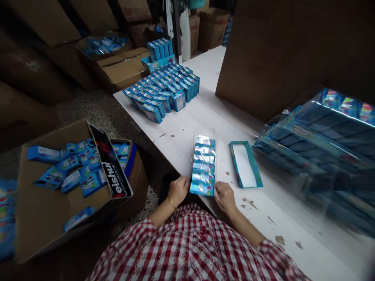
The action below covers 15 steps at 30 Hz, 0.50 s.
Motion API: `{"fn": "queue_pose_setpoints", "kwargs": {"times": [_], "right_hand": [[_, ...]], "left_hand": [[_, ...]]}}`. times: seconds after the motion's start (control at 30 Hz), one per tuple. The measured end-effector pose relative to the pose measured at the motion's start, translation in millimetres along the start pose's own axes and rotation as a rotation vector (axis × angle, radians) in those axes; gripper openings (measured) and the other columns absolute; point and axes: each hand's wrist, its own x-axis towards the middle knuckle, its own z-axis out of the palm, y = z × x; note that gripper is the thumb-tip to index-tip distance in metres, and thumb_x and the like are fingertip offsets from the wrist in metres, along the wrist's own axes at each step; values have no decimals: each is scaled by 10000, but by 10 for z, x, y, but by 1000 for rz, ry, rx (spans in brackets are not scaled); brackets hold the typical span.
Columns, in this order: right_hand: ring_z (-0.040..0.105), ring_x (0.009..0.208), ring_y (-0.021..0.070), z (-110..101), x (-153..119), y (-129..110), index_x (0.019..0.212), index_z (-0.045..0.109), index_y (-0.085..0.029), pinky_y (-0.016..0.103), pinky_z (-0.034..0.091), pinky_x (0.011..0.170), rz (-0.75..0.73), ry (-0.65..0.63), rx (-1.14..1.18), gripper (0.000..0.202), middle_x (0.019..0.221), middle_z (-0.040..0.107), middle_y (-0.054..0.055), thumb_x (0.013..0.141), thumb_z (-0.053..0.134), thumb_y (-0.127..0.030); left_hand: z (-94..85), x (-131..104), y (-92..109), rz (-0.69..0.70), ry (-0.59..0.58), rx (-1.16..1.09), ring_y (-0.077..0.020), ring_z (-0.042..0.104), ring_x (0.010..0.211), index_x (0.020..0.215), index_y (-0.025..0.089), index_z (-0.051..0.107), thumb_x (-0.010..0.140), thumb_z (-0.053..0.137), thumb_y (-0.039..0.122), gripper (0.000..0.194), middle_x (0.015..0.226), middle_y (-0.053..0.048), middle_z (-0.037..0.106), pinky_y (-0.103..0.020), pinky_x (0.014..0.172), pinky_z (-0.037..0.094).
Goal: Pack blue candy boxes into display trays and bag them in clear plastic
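A row of small blue boxes (203,167) lies near the table's front edge in a shiny clear plastic bag (204,134), whose slack film shows past the far end. My left hand (178,191), with a thin bangle at the wrist, is closed at the near left corner of this pack. At the near right corner my right hand (225,196) is closed too, fingers curled in. Both seem to pinch the bag's edges, though the film between the fingers hardly shows. Right of the pack is an open blue tray (254,166) with a white inside.
Many blue boxes (164,88) stand in rows at the table's far left. Wrapped packs (319,144) are stacked on the right, before a large brown carton (293,50). An open carton (55,210) of loose boxes is at left. A person (184,29) stands beyond the table (202,109).
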Motion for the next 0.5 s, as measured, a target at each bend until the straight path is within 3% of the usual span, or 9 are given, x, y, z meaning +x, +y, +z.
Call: {"fn": "queue_pose_setpoints", "kwargs": {"times": [0.1,0.23,0.33,0.5], "right_hand": [[450,603,141,37,190,-9,646,524,-180,284,293,636,47,50,-174,267,615,544,28,873,385,-172],[424,565,136,-81,321,-80,639,522,-186,290,269,625,1,157,-363,289,562,507,17,895,388,-209],[410,552,130,-222,386,-151,611,508,-186,291,258,621,-33,203,-411,318,547,490,15,904,396,-239],[449,591,131,-309,251,-224,652,548,-181,296,272,639,-111,170,-378,291,606,540,24,903,412,-237]], "left_hand": [[-55,200,44,-65,69,14,-139,564,663,786,161,569,897,355,266,263,745,-63,620,-236,617,363],[-154,303,84,-55,229,-37,-126,552,661,830,152,567,904,375,334,275,761,-61,612,-226,640,366],[-259,315,128,13,340,-77,-120,544,675,810,145,567,912,368,347,302,740,-60,594,-222,666,368],[-311,180,124,82,354,-78,-128,541,691,772,150,540,906,386,339,279,743,-60,577,-235,688,378]]}}
